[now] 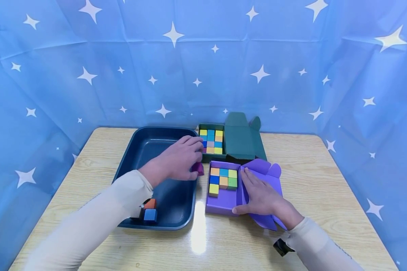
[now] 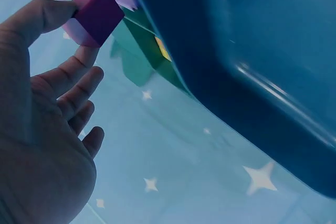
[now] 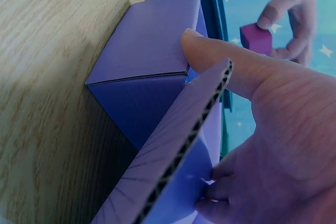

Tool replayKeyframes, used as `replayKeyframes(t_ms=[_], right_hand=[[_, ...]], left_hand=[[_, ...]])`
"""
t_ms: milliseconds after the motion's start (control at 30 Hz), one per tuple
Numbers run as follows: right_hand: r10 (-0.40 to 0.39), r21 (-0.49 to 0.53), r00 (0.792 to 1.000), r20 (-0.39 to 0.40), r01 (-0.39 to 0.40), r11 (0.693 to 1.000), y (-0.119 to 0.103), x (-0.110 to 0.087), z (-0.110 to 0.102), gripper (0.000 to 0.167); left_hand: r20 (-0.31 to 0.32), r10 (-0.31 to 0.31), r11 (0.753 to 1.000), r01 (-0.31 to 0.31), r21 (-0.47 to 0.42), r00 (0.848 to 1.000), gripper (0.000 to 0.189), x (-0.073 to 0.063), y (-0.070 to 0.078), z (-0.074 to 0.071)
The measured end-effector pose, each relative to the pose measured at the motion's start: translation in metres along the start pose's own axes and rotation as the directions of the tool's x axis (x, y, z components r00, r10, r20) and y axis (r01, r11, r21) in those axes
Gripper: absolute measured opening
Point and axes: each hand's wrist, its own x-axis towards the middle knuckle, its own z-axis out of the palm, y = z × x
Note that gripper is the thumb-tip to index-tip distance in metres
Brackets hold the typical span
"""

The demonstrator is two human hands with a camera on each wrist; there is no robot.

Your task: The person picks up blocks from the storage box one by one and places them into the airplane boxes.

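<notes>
Between thumb and fingertip, my left hand [image 1: 183,158] pinches a magenta cube [image 1: 198,168] over the right rim of the dark blue tray; the left wrist view shows this cube [image 2: 98,17] tilted. My right hand [image 1: 259,194] rests on the purple cardboard box [image 1: 224,201], fingers extended along its opened lid. In the right wrist view the right thumb [image 3: 226,59] touches the box's front edge. Colored cubes [image 1: 223,182] fill the back part of this box, with bare floor at its front.
A green box [image 1: 245,141] with its lid folded open stands behind, holding several colored cubes [image 1: 210,138]. In the tray [image 1: 171,205] lie an orange cube [image 1: 150,203], a blue cube [image 1: 150,215] and a greyish cube [image 1: 136,213] partly hidden by the left sleeve. A starry blue cloth surrounds the table.
</notes>
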Motion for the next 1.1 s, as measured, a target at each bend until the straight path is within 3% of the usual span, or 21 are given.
replayKeyframes(t_ms=[167,300,433,633,1100], right_hand=[[-0.004,0.000,1.000,0.000,0.004,1.000,0.000,0.000,0.000,0.125],[-0.015,-0.002,1.000,0.002,0.015,1.000,-0.001,0.001,0.000,0.125],[-0.019,-0.001,1.000,0.004,0.019,1.000,-0.001,0.000,-0.001,0.125],[-0.023,-0.001,1.000,0.007,0.023,1.000,-0.002,0.000,-0.001,0.125],[-0.020,-0.006,1.000,-0.004,0.020,1.000,0.001,0.000,0.001,0.124]], left_hand=[[0.016,0.072,0.997,-0.072,-0.002,0.997,0.041,0.019,0.020,0.002],[0.065,0.109,0.994,-0.110,0.002,0.992,0.041,0.032,0.038,0.010],[0.123,0.141,0.989,-0.145,0.021,0.982,0.047,0.041,0.054,0.020],[0.150,0.176,0.979,-0.189,0.078,0.973,0.048,0.049,0.068,0.033],[0.220,0.122,0.959,-0.172,0.225,0.968,0.052,0.058,0.082,0.052]])
